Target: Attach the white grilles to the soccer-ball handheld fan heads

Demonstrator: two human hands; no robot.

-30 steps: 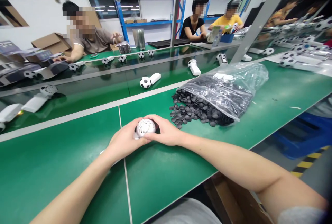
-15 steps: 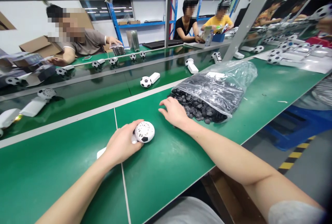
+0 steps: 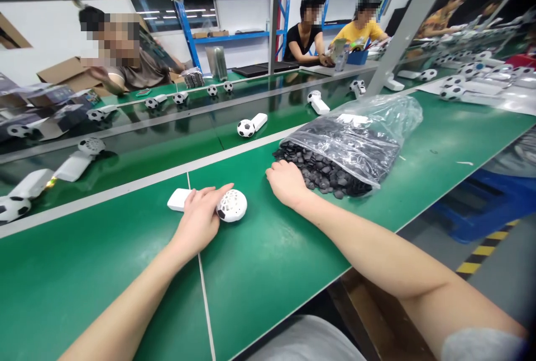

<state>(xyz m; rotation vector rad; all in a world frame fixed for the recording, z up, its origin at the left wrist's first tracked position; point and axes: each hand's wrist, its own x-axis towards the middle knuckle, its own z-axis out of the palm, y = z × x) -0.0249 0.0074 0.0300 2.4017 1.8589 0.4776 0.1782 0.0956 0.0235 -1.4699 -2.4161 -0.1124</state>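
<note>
Green tabletop (image 3: 285, 249) here, left hand (image 3: 199, 218) has its grip clamped on a white soccer-ball gadget (image 3: 234, 205) there; right hand (image 3: 287, 182)'s beside the black pieces (image 3: 329, 177), can't tell if its grip's closed.

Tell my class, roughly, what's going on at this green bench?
The person's left hand rests over a white device with a football-patterned head on the green bench. The right hand is at the edge of a heap of small black pieces by the mouth of a clear plastic bag; whether it holds one is hidden. Beyond, similar devices lie on a dark green strip.
</note>
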